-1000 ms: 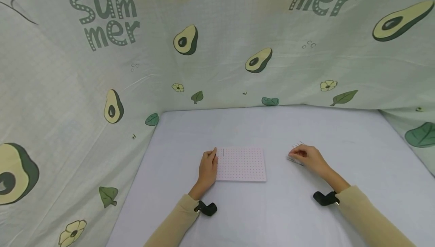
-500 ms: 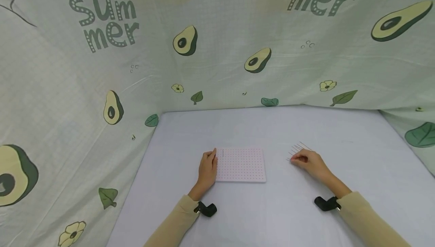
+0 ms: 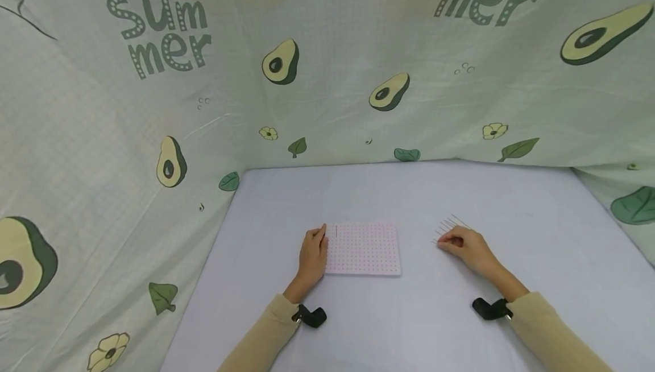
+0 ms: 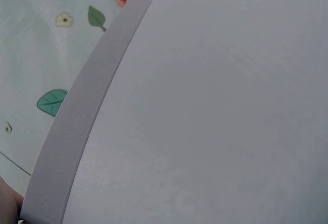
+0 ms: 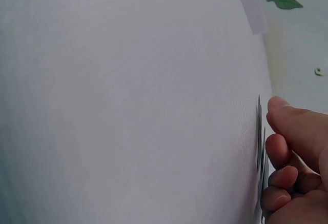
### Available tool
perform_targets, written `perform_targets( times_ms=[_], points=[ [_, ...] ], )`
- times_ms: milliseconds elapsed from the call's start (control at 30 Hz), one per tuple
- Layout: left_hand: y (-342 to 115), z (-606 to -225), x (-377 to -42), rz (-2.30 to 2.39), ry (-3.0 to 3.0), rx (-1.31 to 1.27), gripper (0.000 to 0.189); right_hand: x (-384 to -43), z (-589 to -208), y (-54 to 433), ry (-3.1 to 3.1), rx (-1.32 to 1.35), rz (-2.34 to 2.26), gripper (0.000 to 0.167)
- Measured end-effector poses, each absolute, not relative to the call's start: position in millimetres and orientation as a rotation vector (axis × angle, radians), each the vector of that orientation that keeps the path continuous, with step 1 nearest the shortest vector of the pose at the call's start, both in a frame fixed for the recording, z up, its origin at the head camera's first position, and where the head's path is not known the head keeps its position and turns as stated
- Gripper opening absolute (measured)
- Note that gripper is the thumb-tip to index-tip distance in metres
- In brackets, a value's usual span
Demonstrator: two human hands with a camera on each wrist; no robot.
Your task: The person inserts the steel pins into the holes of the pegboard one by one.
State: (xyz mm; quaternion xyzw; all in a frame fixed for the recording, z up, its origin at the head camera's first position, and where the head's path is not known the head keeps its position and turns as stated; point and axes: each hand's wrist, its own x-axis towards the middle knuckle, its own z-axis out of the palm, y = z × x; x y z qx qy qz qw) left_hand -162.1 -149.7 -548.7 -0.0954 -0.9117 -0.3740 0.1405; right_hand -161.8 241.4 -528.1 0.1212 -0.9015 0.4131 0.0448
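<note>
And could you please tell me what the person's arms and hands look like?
The left sleeve and right sleeve are plain beige. The left wrist device and right wrist device are black and angular. The left hand and right hand wear no gloves.

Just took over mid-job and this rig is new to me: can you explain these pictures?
There is no robot here, just a person's two bare hands. The wide picture comes from a head camera; the close ones, from each wrist. On the flat white table, the left hand touches the left edge of a pale pink, dotted rectangular board. The right hand bends its fingers beside several thin, dark, metallic-looking rods; whether it pinches one, I can't tell.
</note>
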Motion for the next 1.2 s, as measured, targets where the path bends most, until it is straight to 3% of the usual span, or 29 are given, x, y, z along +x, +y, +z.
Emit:
perform_targets(
  times_ms=[1200],
  points=[
    [-149.7,-550.8,-163.7,-1.084,-2.654,-0.258,0.040,-157.1,-540.6,238.1,-2.637,0.333,1.178,0.006]
  ],
)
